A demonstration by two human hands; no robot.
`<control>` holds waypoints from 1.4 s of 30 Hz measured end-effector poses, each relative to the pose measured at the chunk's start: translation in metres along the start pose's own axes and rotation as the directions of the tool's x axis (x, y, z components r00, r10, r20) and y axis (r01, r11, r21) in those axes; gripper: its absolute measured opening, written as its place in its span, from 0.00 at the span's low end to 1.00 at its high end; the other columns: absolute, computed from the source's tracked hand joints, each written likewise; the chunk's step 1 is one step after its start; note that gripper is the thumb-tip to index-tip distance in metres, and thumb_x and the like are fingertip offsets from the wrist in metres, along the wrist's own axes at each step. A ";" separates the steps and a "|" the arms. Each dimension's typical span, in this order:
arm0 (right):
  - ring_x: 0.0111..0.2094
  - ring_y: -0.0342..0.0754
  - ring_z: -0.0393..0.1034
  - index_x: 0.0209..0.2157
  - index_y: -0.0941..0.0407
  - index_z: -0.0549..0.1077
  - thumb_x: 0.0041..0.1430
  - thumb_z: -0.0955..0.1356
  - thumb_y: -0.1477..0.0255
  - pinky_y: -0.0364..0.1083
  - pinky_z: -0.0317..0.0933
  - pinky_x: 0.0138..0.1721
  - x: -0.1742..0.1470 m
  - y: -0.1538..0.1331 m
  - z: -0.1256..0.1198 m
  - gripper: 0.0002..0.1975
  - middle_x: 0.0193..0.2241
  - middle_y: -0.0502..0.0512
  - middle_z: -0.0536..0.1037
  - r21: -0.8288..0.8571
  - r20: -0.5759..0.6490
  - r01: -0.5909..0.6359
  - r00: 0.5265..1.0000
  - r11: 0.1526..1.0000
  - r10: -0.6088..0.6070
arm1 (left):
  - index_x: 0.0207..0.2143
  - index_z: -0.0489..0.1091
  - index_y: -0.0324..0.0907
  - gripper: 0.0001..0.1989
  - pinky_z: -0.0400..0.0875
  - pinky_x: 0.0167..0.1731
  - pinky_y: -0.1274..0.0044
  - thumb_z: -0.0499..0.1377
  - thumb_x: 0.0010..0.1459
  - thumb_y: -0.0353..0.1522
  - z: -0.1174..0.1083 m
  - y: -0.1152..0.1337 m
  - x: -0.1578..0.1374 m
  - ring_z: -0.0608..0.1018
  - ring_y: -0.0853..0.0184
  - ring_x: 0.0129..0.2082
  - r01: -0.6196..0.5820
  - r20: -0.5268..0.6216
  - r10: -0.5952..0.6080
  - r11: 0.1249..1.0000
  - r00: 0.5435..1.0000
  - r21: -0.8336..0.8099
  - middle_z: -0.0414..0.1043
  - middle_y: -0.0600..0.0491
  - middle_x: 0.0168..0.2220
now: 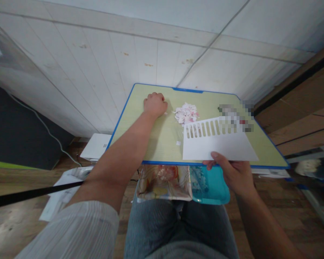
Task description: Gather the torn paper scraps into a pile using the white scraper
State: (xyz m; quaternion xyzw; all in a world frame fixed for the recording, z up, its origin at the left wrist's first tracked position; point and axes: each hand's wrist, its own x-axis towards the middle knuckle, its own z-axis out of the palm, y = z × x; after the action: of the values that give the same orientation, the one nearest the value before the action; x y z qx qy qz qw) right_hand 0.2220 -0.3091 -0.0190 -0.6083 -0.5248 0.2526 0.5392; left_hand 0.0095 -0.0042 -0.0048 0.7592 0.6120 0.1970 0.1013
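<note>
My right hand (239,174) grips the near edge of a white sheet (218,146) with a row of rounded slots cut along its far side. The thumb lies on top and the fingers are under it. Towards the far left of the yellow-green table (129,133), my left hand (156,104) rests with its fingers curled closed; whatever may be in them is hidden. A heap of small white and pink paper pieces (187,113) lies between the two hands, just beyond the sheet. One small white scrap (178,143) sits left of the sheet.
Below the table's front edge, by my lap, are a patterned tray (164,194) with reddish contents and a turquoise plastic container (213,187). Blurred-out items lie at the table's right. A white panelled wall (97,72) stands behind; a grey cable (210,43) runs down it.
</note>
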 end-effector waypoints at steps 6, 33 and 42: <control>0.22 0.55 0.81 0.26 0.50 0.84 0.72 0.82 0.49 0.53 0.82 0.29 0.001 -0.008 0.004 0.25 0.23 0.57 0.85 0.071 -0.006 0.005 1.000 0.997 -0.005 | 0.66 0.86 0.45 0.22 0.73 0.78 0.53 0.59 0.77 0.32 -0.002 0.001 -0.001 0.77 0.42 0.77 0.005 0.011 -0.005 1.000 1.000 0.004 0.81 0.36 0.73; 0.21 0.53 0.80 0.32 0.52 0.83 0.65 0.84 0.48 0.51 0.79 0.27 0.033 0.003 0.034 0.23 0.27 0.59 0.89 0.126 -0.087 -0.009 0.996 0.992 0.020 | 0.65 0.86 0.47 0.22 0.72 0.77 0.53 0.59 0.77 0.31 -0.005 0.002 -0.004 0.77 0.43 0.77 0.005 0.016 -0.005 1.000 1.000 -0.002 0.81 0.36 0.73; 0.22 0.53 0.77 0.23 0.50 0.81 0.64 0.80 0.60 0.50 0.76 0.26 0.037 0.006 -0.027 0.18 0.20 0.55 0.82 -0.047 -0.029 0.013 0.999 0.999 -0.014 | 0.65 0.86 0.46 0.22 0.72 0.78 0.52 0.59 0.76 0.30 -0.004 0.003 -0.003 0.77 0.42 0.77 0.008 0.014 -0.008 1.000 1.000 -0.018 0.81 0.35 0.73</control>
State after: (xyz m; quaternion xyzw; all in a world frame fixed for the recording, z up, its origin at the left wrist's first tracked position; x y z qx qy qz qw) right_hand 0.2601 -0.2851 -0.0069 -0.6207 -0.5268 0.2278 0.5342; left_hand 0.0099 -0.0085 -0.0011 0.7572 0.6124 0.1970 0.1131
